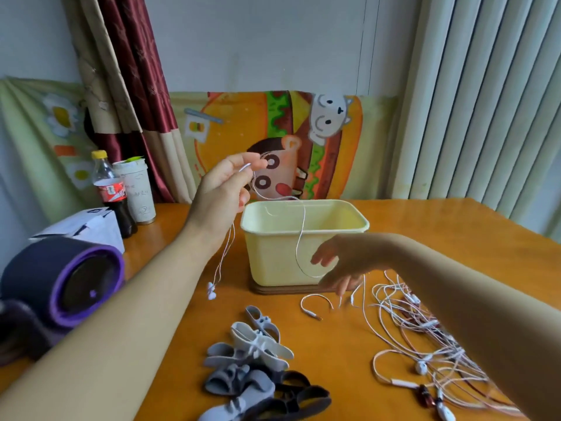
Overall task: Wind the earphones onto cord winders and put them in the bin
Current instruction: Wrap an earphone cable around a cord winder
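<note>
My left hand point(226, 185) is raised left of the pale yellow bin point(303, 247) and pinches a white earphone cord point(300, 238) between thumb and fingers. Its two earbuds point(211, 291) dangle just above the table. The cord loops across the front of the bin to my right hand point(343, 262), whose fingers are spread and loosely curved around the loop. A jack end point(315, 314) lies on the table. A pile of grey and dark cord winders point(261, 369) lies near the front. A tangle of several earphones point(425, 338) lies at the right.
The orange wooden table point(425, 226) carries a purple speaker point(69, 278), a white box point(88, 226), a cola bottle point(110, 192) and a paper cup point(138, 192) at the left. A cartoon cloth hangs behind; curtains stand at left and right.
</note>
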Motion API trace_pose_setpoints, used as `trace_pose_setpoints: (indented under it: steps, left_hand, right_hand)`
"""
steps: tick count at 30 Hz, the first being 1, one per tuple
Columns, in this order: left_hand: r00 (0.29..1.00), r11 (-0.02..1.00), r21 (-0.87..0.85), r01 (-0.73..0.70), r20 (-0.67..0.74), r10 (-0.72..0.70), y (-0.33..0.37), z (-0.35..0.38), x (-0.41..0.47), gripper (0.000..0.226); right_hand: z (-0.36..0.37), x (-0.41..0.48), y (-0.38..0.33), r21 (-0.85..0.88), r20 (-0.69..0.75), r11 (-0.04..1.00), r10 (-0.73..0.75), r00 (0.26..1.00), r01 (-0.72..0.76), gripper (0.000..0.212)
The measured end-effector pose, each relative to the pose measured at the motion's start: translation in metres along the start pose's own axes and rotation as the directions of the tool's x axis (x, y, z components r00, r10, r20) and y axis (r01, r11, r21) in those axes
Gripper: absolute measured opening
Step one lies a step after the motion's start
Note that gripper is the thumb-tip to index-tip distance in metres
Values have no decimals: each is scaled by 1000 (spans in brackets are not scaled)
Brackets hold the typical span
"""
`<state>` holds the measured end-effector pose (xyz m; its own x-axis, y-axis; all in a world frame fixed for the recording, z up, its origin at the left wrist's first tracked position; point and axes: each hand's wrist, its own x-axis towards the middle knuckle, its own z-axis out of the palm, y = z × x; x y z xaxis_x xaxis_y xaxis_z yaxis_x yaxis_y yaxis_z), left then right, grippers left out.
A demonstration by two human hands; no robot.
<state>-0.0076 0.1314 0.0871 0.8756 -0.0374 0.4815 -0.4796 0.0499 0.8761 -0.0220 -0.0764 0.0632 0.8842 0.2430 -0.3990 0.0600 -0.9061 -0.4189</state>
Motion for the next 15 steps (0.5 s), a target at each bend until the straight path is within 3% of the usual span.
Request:
trace_pose_setpoints:
  steps: [2, 4, 7, 9, 11, 13, 15]
  left_hand:
    - [997, 997, 66, 30, 65, -34, -9, -7, -4, 23]
    - [988, 986, 161, 42, 141, -65, -13, -13, -8, 20]
    - [953, 954, 297, 37, 277, -123, -12, -12, -16, 21]
    - [929, 947, 321, 27, 343, -143, -8, -8, -21, 22]
    - [915, 943, 331, 13, 377, -145, -5, -7, -24, 25]
    - [911, 950, 311, 7, 390, -134, -5, -8, -24, 25]
    - [910, 954, 299, 25, 389, -146, -10, -10, -25, 21]
  right_hand:
    - [-3, -1, 0, -64, -69, 997, -45, 997, 40, 53]
    - [-10, 1, -6, -41, -305, 990, -144, 941, 138, 50]
    - [-10, 5, -21, -142, -642, 921, -366, 674, 364, 67]
    - [-1, 6, -32, -330, -644, 832, -543, 538, 445, 69]
    - [7, 8, -37, -356, -570, 806, -588, 574, 473, 53]
    - [9, 7, -37, -203, -468, 814, -569, 676, 545, 18]
    - [10, 5, -27, -55, -456, 815, -534, 712, 577, 21]
